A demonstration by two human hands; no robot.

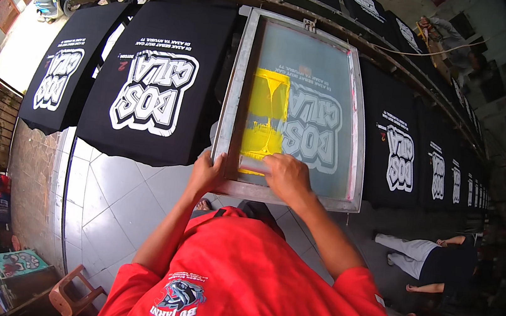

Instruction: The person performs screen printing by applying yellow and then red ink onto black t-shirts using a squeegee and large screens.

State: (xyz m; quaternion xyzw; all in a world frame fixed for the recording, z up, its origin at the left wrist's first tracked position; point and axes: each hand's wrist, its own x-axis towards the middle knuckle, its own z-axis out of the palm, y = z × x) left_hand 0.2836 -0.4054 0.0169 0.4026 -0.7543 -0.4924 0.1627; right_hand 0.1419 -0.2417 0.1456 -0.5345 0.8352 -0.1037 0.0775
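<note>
The left hand (206, 171) clamps the frame (240, 80) beside it, presumably for steadiness, while the right hand (287, 176) grips a squeegee (253, 165), seemingly to control the yellow ink (261, 140) just beyond.

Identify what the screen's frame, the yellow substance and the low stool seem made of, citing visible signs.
Screen's frame: probably metal, dull grey, with worn, scuffed rails.
Yellow substance: likely ink or paint, wet and glossy, stretched in strands and streaks.
Low stool: apparently moulded plastic, smooth, reddish-brown, with rounded edges.
</note>
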